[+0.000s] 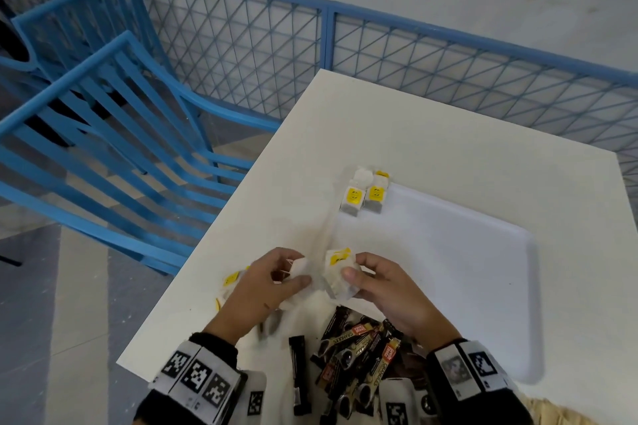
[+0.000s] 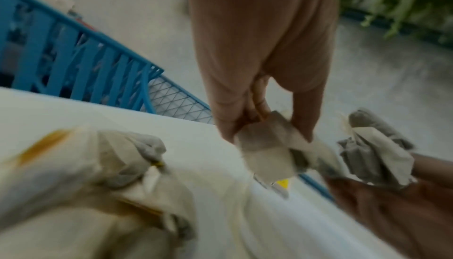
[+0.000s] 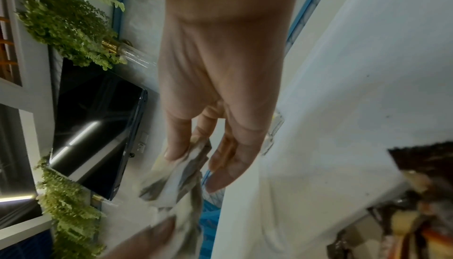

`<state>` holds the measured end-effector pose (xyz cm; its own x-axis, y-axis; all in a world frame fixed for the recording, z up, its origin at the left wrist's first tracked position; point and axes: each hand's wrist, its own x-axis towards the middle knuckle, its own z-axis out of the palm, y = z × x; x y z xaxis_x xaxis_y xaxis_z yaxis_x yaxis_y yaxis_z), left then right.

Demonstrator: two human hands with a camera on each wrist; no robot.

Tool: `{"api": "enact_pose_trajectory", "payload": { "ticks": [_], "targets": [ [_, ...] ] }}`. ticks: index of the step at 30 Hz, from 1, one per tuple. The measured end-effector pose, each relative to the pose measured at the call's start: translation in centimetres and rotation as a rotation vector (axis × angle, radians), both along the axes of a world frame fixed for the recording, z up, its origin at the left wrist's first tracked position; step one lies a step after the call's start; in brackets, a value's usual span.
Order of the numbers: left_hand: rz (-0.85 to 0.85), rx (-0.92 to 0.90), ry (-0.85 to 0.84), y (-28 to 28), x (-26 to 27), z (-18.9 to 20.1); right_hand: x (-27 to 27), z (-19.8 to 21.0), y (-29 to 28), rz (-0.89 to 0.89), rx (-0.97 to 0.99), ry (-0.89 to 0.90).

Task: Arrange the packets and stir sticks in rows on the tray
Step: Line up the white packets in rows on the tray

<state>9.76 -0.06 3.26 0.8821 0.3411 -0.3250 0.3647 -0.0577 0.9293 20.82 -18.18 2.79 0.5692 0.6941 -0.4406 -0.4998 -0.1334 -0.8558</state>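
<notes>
I see my left hand and right hand — fingers pinching white paper tea bags — above the white rectangular surface beside a blue mesh railing.

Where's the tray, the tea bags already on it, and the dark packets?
tray (image 1: 466, 262), head view, bare middle.
tea bags (image 1: 354, 196), head view, yellow tag.
dark packets (image 1: 359, 352), head view, middle of pile.

The tray lies on the bench, right of centre. Two tea bags sit at its far left corner. A pile of packets lies at the near edge, between the wrists.
</notes>
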Motion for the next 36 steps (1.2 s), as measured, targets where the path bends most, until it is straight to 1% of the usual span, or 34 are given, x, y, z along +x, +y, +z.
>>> {"api": "enact_pose_trajectory", "payload": {
  "ticks": [2, 5, 7, 9, 10, 12, 13, 15, 19, 21, 24, 27, 29, 32, 36],
  "targets": [
    [-0.016, -0.151, -0.043, -0.2, 0.3, 0.3, -0.2, 0.5, 0.7, 0.037, 0.025, 0.013],
    [0.020, -0.421, -0.062, -0.7, 1.2, 0.7, -0.3, 1.1, 1.6, 0.007, 0.068, 0.024],
    [0.041, -0.562, -0.067, -1.4, 1.6, 0.9, -0.4, 1.4, 2.0, -0.026, 0.085, 0.019],
    [0.077, -0.643, -0.055, -1.8, 2.2, 1.2, -0.4, 1.5, 2.3, -0.053, 0.099, 0.004],
    [0.098, -0.719, -0.060, -2.1, 2.3, 1.1, -0.5, 1.5, 2.4, -0.066, 0.104, -0.006],
    [0.123, -0.896, -0.064, -2.3, 2.6, 1.2, -0.7, 1.4, 2.6, -0.090, 0.072, -0.066],
    [0.124, -0.973, -0.053, -2.4, 2.8, 1.5, -0.8, 1.3, 2.6, -0.095, 0.026, -0.130],
    [0.118, -1.028, -0.032, -2.4, 2.8, 1.2, -0.9, 1.2, 2.5, -0.087, -0.066, -0.273],
    [0.108, -1.063, -0.048, -2.4, 2.5, 1.1, -0.4, 0.9, 1.9, -0.068, -0.259, -0.508],
    [0.107, -1.037, -0.064, -2.4, 2.5, 1.2, 0.0, 0.8, 1.6, -0.078, -0.294, -0.538],
    [0.121, -0.940, -0.075, -2.6, 2.6, 0.9, 0.4, 1.0, 1.3, -0.115, -0.225, -0.458],
    [0.167, -0.895, -0.071, -2.5, 2.7, 0.6, 0.7, 1.2, 0.9, -0.204, -0.076, -0.280],
    [0.186, -0.878, -0.064, -2.1, 2.7, 0.5, 1.1, 1.2, 0.4, -0.258, -0.025, -0.211],
    [0.171, -0.798, -0.085, -1.8, 2.5, 0.5, 1.7, 1.0, -0.3, -0.248, -0.077, -0.264],
    [-0.010, -0.616, -0.100, -2.0, 2.6, 1.3, 2.1, 1.1, -0.7, -0.203, -0.102, -0.289]
  ]
}}
